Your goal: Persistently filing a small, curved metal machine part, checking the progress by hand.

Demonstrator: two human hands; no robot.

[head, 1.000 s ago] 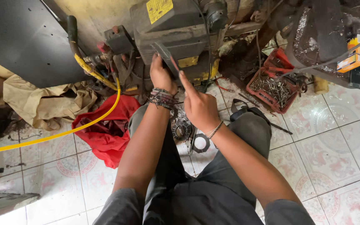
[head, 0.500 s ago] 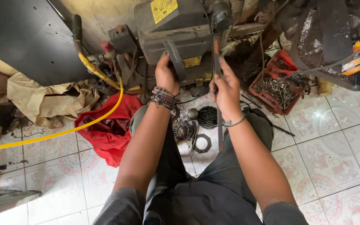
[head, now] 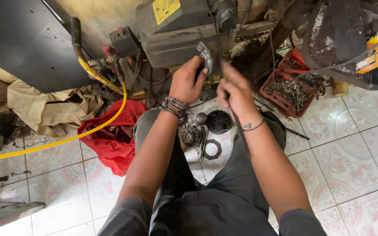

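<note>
On the tiled floor (head: 351, 144), left hand (head: 188, 83) grips a grey plate (head: 205, 57); right hand (head: 237, 94), blurred, clasps a thin rod (head: 241, 135).

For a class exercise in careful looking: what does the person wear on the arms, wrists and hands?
Both arms are bare below short dark grey sleeves. The left wrist carries a stack of beaded bracelets; the right wrist has one thin bracelet. No gloves on either hand.
</note>
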